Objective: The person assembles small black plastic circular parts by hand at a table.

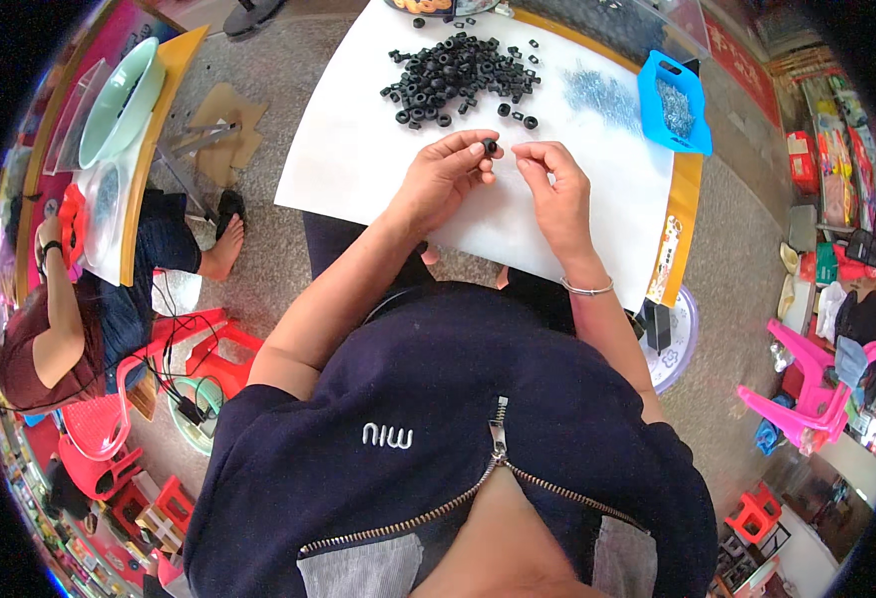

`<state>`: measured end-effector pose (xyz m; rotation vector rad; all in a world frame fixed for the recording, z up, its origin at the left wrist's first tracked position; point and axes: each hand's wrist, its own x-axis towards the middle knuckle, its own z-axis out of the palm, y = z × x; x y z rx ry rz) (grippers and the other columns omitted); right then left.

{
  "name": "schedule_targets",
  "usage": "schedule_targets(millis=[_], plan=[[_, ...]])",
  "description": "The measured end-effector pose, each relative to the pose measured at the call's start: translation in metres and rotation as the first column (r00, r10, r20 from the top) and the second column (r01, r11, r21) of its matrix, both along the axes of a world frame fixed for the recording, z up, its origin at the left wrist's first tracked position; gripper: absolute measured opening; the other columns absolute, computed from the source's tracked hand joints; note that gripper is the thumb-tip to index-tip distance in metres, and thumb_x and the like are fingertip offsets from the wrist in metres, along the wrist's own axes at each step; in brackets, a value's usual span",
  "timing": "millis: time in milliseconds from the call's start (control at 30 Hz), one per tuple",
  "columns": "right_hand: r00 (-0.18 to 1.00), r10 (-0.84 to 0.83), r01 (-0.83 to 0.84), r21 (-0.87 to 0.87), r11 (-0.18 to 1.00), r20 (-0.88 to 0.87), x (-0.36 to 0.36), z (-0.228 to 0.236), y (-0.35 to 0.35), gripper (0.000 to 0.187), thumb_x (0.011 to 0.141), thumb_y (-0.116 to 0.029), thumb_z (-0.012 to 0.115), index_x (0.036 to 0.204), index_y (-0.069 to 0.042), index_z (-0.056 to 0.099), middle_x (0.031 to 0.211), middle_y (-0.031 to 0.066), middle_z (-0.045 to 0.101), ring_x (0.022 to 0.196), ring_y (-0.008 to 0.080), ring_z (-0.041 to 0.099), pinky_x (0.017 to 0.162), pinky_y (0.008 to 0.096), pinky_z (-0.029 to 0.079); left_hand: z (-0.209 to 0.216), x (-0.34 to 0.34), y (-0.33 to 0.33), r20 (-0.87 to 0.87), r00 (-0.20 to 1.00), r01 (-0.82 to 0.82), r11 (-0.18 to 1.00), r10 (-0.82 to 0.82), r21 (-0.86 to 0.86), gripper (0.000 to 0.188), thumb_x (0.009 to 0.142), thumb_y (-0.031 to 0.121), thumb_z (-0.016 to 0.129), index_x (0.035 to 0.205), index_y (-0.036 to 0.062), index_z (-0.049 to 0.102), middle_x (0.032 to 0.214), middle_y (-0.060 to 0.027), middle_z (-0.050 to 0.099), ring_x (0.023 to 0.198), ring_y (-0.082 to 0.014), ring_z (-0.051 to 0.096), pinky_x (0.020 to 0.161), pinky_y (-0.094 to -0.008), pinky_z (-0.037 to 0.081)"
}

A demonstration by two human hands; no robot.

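Observation:
Between the thumb and fingers of my left hand (446,171) is a small black ring-shaped part (490,147), its hole facing outward. Just right of it, my right hand (555,191) is closed in a pinch; whatever its fingertips hold, if anything, is too small to make out. Both hands are over the near part of a white-topped table (343,149). Beyond my left hand lies a heap of similar black parts (458,75), with a few loose ones close to my fingers. Small silvery pieces (602,98) are spread out farther to the right.
A blue plastic basket (701,105) with more silvery pieces stands at the table's right edge. Part of a container (443,8) shows at the far edge. To the left, another person (59,329) sits by a table with a pale green basin (124,105). A pink chair (807,389) is at right.

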<state>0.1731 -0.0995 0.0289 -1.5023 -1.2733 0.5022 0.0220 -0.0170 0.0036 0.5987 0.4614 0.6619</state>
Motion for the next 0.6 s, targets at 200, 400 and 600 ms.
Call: schedule_targets(millis=[200, 400, 600], plan=[[0.979, -0.114, 0.113, 0.012, 0.994, 0.168, 0.020, -0.011, -0.017, 0.011, 0.080, -0.001, 0.061, 0.090, -0.002, 0.065, 0.086, 0.0082, 0.063, 0.080, 0.0207, 0.060, 0.071, 0.0305, 0.048, -0.002, -0.003, 0.001, 0.050, 0.999, 0.017, 1.000, -0.016, -0.023, 0.030, 0.093, 0.007, 0.049, 0.121, -0.0027, 0.052, 0.100, -0.0126, 0.057, 0.080, -0.0139, 0.056, 0.075, -0.0272, 0.049], [0.883, -0.281, 0.284, 0.050, 0.958, 0.375, 0.063, -0.017, -0.007, 0.009, 0.077, -0.005, 0.062, 0.086, -0.004, 0.066, 0.080, 0.0089, 0.061, 0.079, 0.0254, 0.056, 0.073, 0.0362, 0.045, -0.001, -0.004, 0.002, 0.108, 0.994, 0.025, 0.999, -0.023, -0.023, 0.026, 0.094, 0.005, 0.048, 0.118, -0.0039, 0.054, 0.097, -0.0123, 0.059, 0.079, -0.0132, 0.057, 0.074, -0.0277, 0.051], [0.787, -0.325, 0.327, 0.092, 0.941, 0.524, 0.094, -0.029, 0.029, 0.013, 0.075, -0.009, 0.066, 0.087, -0.007, 0.067, 0.083, 0.0105, 0.062, 0.082, 0.0296, 0.056, 0.074, 0.0402, 0.044, -0.004, -0.003, 0.003, 0.118, 0.992, 0.044, 0.999, -0.043, -0.004, 0.025, 0.094, 0.006, 0.048, 0.117, -0.0034, 0.054, 0.096, -0.0113, 0.059, 0.079, -0.0128, 0.056, 0.074, -0.0277, 0.050]])
